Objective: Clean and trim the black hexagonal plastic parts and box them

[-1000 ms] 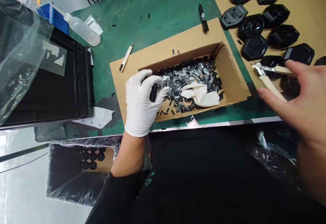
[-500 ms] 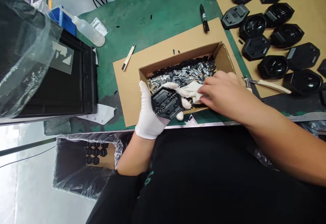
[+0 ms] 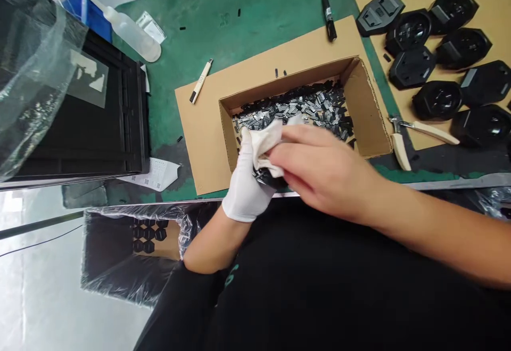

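My left hand (image 3: 245,191), in a white glove, grips a black hexagonal plastic part (image 3: 266,179) at the near edge of the cardboard box (image 3: 365,103). Most of that part is hidden. My bare right hand (image 3: 319,170) is closed on a white cloth (image 3: 266,137) and presses it onto the part. The box holds several small grey and black clips (image 3: 303,108).
Pliers with cream handles (image 3: 415,130) lie right of the box. Several black hexagonal parts (image 3: 439,47) sit on brown card at the far right. A black marker (image 3: 329,15), a cream pen (image 3: 200,80), a squeeze bottle (image 3: 131,34) and a black tray (image 3: 91,127) lie on the green mat.
My right hand put down the pliers, picked the white cloth out of the box and brought it over the black part. My left hand turned the part up, then drew it nearer.
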### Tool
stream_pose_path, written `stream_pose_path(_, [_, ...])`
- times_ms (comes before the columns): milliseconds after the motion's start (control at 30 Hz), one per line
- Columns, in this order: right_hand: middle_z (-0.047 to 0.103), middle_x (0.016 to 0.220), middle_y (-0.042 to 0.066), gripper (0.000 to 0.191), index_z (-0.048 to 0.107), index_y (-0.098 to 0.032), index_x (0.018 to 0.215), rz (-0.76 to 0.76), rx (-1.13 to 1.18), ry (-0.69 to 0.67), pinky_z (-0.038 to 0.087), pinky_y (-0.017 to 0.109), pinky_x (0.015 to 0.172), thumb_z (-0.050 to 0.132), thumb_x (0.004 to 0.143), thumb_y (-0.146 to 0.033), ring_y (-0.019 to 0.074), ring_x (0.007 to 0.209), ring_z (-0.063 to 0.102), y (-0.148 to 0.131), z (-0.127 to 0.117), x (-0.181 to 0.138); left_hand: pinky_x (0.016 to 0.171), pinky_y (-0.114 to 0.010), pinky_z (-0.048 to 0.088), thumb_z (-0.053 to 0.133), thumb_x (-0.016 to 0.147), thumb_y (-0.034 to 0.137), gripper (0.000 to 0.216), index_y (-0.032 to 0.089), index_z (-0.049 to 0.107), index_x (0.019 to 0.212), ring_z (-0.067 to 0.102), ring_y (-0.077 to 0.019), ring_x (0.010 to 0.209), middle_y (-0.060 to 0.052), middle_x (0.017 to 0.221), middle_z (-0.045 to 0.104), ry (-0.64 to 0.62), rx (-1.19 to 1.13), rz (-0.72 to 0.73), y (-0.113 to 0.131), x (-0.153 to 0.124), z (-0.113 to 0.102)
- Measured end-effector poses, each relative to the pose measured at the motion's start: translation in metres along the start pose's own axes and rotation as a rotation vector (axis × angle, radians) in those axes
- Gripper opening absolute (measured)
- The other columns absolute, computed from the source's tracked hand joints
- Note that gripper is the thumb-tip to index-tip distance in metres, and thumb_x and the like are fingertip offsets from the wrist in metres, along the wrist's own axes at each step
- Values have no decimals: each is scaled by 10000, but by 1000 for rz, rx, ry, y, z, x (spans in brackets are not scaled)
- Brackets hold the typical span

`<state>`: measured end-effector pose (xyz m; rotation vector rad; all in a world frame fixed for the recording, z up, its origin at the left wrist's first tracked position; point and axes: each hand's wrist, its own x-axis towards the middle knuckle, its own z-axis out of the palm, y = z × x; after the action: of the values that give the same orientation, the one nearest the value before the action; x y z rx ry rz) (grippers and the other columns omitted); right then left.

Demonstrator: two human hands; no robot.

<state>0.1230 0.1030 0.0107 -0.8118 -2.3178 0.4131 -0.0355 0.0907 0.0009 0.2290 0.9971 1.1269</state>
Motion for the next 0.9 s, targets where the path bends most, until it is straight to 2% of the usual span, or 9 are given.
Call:
stream_pose_path(67, [844,1171,74,339,749,-188,1148,-35,-14,-41,533,539,1264,461,1037,-46,263,1242,751,-2,14,-2,943,-223,646,371,1169,458,547,175,810,1006,797,-152,994,-70,1048,832,47,-14,137,-3,1,-2])
stream_pose_path(167, [844,1228,50,378,758,-207,1145,-66,21,-61,389,571,1382,452,1034,-14,226,1327,721,-6,24,-12,889,-236,654,373,1164,489,558,188,795,955,790,-142,889,-40,947,817,81,13,217,-2,2,-8])
stream_pose_path(267, [814,1336,83,403,751,-190,1213,-3,34,-41,368,599,1389,459,1020,9,250,1455,661,-7,25,-18,801,-276,664,435,1141,549,555,183,786,916,781,-164,796,-40,838,796,35,16,164,-1,2,-9])
stream_pose_path(367, [781,1408,92,427,761,-231,1207,80,55,-71,326,655,1395,442,1023,-15,274,1540,589,-4,25,-16,895,-279,658,483,1143,464,468,174,789,941,793,-154,851,-40,860,800,2,-27,163,-5,5,-6])
stream_pose_path(467, [768,1436,104,371,751,-215,1161,42,71,-69,342,601,1397,451,1040,-32,232,1501,628,-3,25,-19,970,-376,672,410,1132,579,580,197,743,849,799,-195,862,-49,813,766,-22,-10,177,-9,9,-6])
stream_pose_path(567, [747,1470,145,356,733,-171,1180,57,62,-26,343,595,1392,441,1046,-16,239,1509,622,-2,26,-26,891,-409,700,451,1099,611,545,236,742,831,804,-217,827,-32,781,753,-17,45,88,-17,13,-10])
stream_pose_path(767, [699,1532,173,413,724,-161,1292,92,213,-109,346,683,1366,465,1007,-10,285,1499,630,-1,21,-38,961,-380,667,341,1142,566,621,208,742,830,791,-207,897,-63,856,770,-16,112,224,-19,11,-11])
stream_pose_path(833, [743,1472,138,420,734,-207,1293,128,290,-101,364,690,1356,486,1003,-33,292,1448,672,0,11,-40,820,-348,671,302,1149,554,635,197,726,839,776,-207,836,-73,837,748,-38,128,198,-14,8,-9])
stream_pose_path(900, [804,1350,98,380,748,-253,1251,207,315,26,428,658,1328,521,1007,-72,305,1402,701,4,-3,-41,562,-284,583,331,1126,625,616,207,721,899,727,-187,685,-60,820,729,-43,109,155,-9,6,-7])
